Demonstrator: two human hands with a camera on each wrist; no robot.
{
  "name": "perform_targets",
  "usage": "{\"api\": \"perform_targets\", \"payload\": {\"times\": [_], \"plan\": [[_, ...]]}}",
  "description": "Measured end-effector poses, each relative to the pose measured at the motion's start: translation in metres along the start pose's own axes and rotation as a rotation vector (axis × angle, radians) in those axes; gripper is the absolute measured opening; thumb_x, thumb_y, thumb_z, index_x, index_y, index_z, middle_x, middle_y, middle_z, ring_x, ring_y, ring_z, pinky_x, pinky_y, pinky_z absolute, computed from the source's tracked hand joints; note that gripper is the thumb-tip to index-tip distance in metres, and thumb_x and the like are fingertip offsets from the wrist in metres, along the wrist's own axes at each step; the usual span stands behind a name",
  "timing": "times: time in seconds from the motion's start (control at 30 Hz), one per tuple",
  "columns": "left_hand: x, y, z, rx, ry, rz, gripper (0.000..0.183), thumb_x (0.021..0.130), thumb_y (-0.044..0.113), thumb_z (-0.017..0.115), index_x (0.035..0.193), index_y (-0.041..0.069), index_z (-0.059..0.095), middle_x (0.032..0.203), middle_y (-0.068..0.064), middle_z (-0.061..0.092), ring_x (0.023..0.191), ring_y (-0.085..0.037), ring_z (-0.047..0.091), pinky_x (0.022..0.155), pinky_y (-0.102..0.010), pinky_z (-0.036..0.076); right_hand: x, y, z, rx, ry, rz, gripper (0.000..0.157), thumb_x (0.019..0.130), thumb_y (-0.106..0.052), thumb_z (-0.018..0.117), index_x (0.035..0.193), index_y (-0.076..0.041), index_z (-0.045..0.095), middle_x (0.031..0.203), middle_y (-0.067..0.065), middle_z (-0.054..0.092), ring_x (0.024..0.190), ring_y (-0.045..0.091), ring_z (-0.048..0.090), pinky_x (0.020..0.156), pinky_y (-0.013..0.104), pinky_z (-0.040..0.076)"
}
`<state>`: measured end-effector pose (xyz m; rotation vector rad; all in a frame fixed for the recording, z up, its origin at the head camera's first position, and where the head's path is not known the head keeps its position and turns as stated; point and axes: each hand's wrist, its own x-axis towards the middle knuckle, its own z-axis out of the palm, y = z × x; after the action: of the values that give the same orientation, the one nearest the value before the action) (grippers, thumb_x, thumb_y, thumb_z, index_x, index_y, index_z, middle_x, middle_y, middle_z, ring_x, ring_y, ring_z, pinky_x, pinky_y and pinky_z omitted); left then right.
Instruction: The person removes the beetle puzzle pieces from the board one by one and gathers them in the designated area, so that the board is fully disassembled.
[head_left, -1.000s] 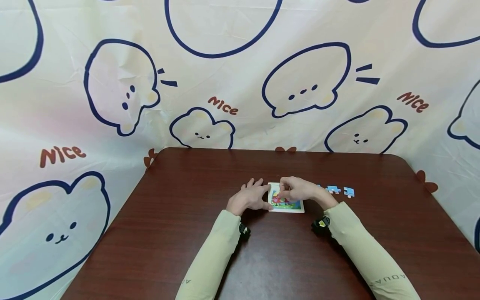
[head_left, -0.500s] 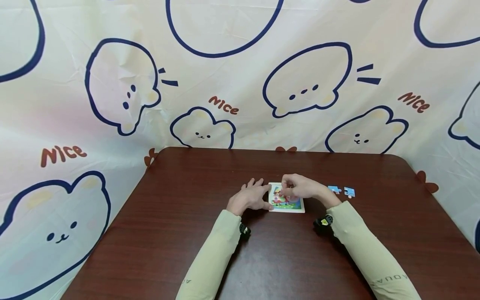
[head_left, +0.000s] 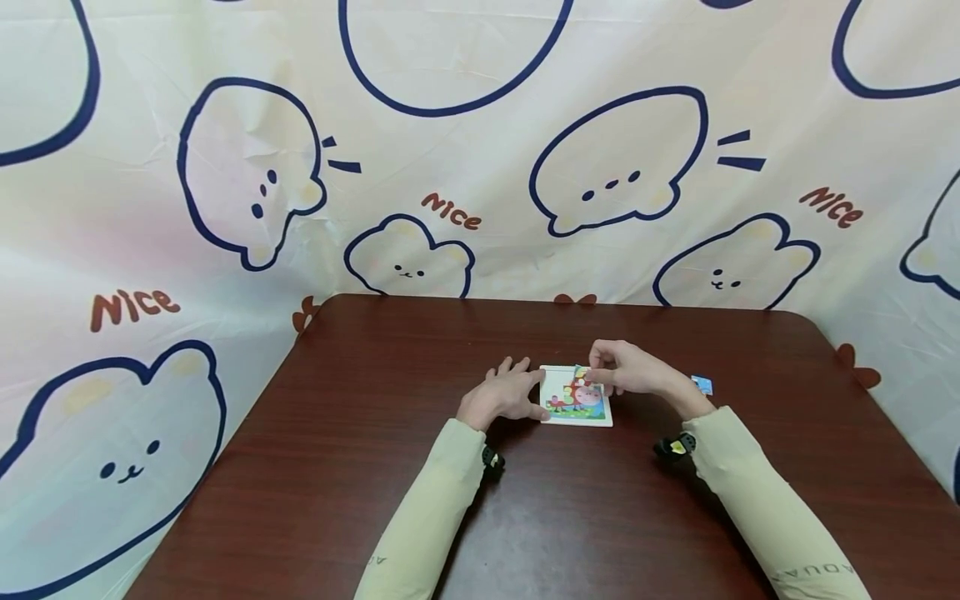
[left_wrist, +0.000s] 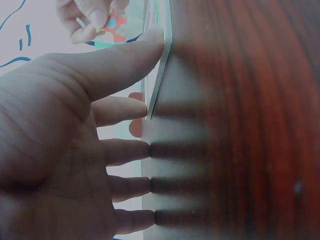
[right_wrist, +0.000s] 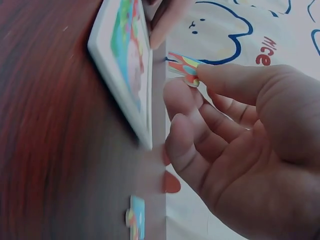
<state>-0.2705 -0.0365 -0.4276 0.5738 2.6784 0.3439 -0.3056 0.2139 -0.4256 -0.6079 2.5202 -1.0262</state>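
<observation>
A small white-framed jigsaw puzzle [head_left: 576, 423] lies on the table, its picture partly filled, with a pink figure at the lower right. My left hand [head_left: 504, 392] rests at its left side, fingers spread and fairly straight. In the left wrist view the thumb [left_wrist: 135, 55] touches the frame's edge and the other fingertips meet the table. Over the frame's upper right, my right hand [head_left: 633, 369] pinches a puzzle piece [right_wrist: 182, 65] between thumb and forefinger. That piece shows red, yellow and blue and is raised above the frame in the right wrist view.
A loose blue puzzle piece [head_left: 702, 384] lies on the brown table [head_left: 525, 517] to the right of the right hand. Behind the table hangs a white cloth [head_left: 495, 167] with bear drawings.
My right hand has moved right and slightly back over the puzzle, bringing the piece with it. Its wrist now covers a loose blue piece seen earlier. The left hand stays put.
</observation>
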Motion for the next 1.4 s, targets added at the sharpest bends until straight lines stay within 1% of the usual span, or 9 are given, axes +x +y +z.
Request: {"api": "perform_targets", "payload": {"times": [0.13, 0.3, 0.43, 0.67, 0.77, 0.97, 1.07, 1.17, 1.4], "plan": [[-0.001, -0.001, 0.0, -0.012, -0.001, 0.003, 0.073, 0.091, 0.047, 0.066, 0.153, 0.026, 0.035, 0.165, -0.009, 0.016, 0.153, -0.037, 0.009, 0.121, -0.055, 0.017, -0.006, 0.009, -0.003, 0.008, 0.025, 0.021, 0.019, 0.094, -0.025, 0.067, 0.094, -0.01, 0.055, 0.083, 0.012, 0.065, 0.063, 0.023, 0.062, 0.058, 0.035, 0.053], [-0.001, -0.001, 0.0, -0.006, 0.0, 0.004, 0.073, 0.09, 0.048, 0.067, 0.153, 0.027, 0.036, 0.165, -0.009, 0.017, 0.153, -0.037, 0.01, 0.121, -0.055, 0.018, -0.017, 0.017, -0.01, 0.011, 0.04, 0.027, 0.016, 0.094, -0.021, 0.067, 0.097, -0.009, 0.056, 0.084, 0.01, 0.065, 0.065, 0.022, 0.062, 0.059, 0.034, 0.053], [-0.001, -0.001, 0.0, -0.008, -0.001, 0.001, 0.073, 0.09, 0.048, 0.067, 0.153, 0.027, 0.035, 0.165, -0.009, 0.017, 0.153, -0.037, 0.009, 0.121, -0.055, 0.017, -0.024, 0.024, -0.014, 0.006, 0.047, 0.039, 0.014, 0.094, -0.017, 0.067, 0.099, -0.009, 0.057, 0.083, 0.009, 0.064, 0.065, 0.023, 0.062, 0.059, 0.034, 0.054], [-0.001, -0.001, 0.0, -0.008, 0.001, 0.003, 0.073, 0.09, 0.047, 0.067, 0.153, 0.026, 0.035, 0.165, -0.009, 0.017, 0.153, -0.038, 0.01, 0.121, -0.056, 0.018, -0.037, 0.04, -0.022, -0.024, 0.042, 0.04, 0.012, 0.094, -0.018, 0.067, 0.1, -0.01, 0.061, 0.081, 0.008, 0.063, 0.064, 0.02, 0.061, 0.058, 0.033, 0.054], [-0.001, -0.001, 0.0, -0.013, 0.003, 0.001, 0.074, 0.09, 0.048, 0.067, 0.153, 0.026, 0.035, 0.165, -0.009, 0.017, 0.153, -0.038, 0.01, 0.121, -0.056, 0.017, -0.043, 0.044, -0.025, -0.026, 0.028, 0.051, 0.011, 0.094, -0.017, 0.067, 0.099, -0.009, 0.06, 0.079, 0.007, 0.063, 0.063, 0.02, 0.06, 0.058, 0.032, 0.054], [-0.002, -0.002, 0.0, -0.017, 0.003, 0.002, 0.074, 0.09, 0.047, 0.067, 0.154, 0.026, 0.034, 0.165, -0.009, 0.017, 0.153, -0.037, 0.009, 0.121, -0.056, 0.017, -0.052, 0.048, -0.031, -0.011, -0.026, 0.07, 0.013, 0.093, -0.013, 0.066, 0.098, -0.004, 0.058, 0.078, 0.008, 0.063, 0.061, 0.02, 0.058, 0.056, 0.031, 0.053], [-0.002, -0.002, -0.001, -0.014, 0.003, -0.005, 0.075, 0.09, 0.048, 0.067, 0.154, 0.026, 0.034, 0.166, -0.008, 0.017, 0.153, -0.037, 0.009, 0.121, -0.055, 0.017, -0.052, 0.05, -0.032, 0.001, -0.055, 0.095, 0.015, 0.092, -0.01, 0.067, 0.099, -0.003, 0.056, 0.076, 0.008, 0.062, 0.061, 0.021, 0.057, 0.056, 0.032, 0.053], [-0.002, -0.002, -0.001, -0.012, 0.003, -0.008, 0.075, 0.09, 0.047, 0.067, 0.154, 0.026, 0.034, 0.165, -0.008, 0.017, 0.153, -0.037, 0.009, 0.121, -0.056, 0.017, -0.052, 0.052, -0.034, 0.018, -0.084, 0.112, 0.019, 0.091, -0.011, 0.068, 0.1, -0.002, 0.055, 0.074, 0.008, 0.062, 0.06, 0.021, 0.056, 0.056, 0.033, 0.054], [-0.002, 0.0, -0.001, -0.003, 0.0, -0.003, 0.075, 0.09, 0.048, 0.066, 0.154, 0.026, 0.033, 0.165, -0.009, 0.017, 0.153, -0.037, 0.01, 0.121, -0.055, 0.018, -0.049, 0.053, -0.036, 0.001, -0.126, 0.12, 0.016, 0.09, -0.013, 0.069, 0.091, -0.003, 0.057, 0.069, 0.007, 0.063, 0.058, 0.02, 0.055, 0.055, 0.032, 0.052]]}}
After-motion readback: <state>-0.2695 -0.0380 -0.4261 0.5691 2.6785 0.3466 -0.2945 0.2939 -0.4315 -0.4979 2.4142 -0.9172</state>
